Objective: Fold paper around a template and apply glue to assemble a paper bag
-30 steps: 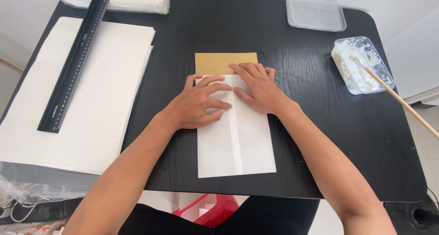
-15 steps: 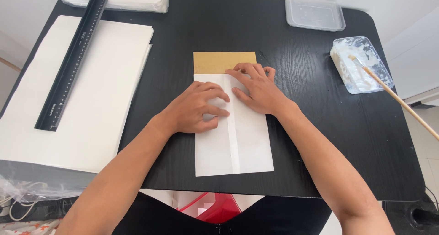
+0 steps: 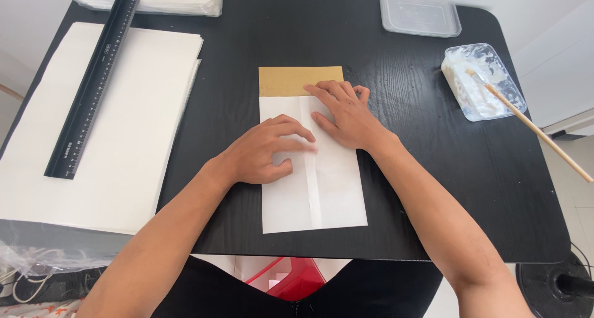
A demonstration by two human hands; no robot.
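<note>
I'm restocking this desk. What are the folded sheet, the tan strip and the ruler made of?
Folded sheet: matte white paper, creased down the middle. Tan strip: likely kraft paper or thin card, dull brown. Ruler: black, smooth; metal or plastic, cannot tell.

Bright even daylight, soft faint shadows, sharp focus, slight wide-angle edge distortion

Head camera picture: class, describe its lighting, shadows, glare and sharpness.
Head view: soft, even daylight; the black wooden table shows grain with a pale sheen, no harsh glare. Head view: faint, short shadows under the left hand and right hand on the folded white paper sheet. Head view: centre sharp, the long black ruler crisp; lower corners softer, and straight edges splay outward near the frame's edges.
</note>
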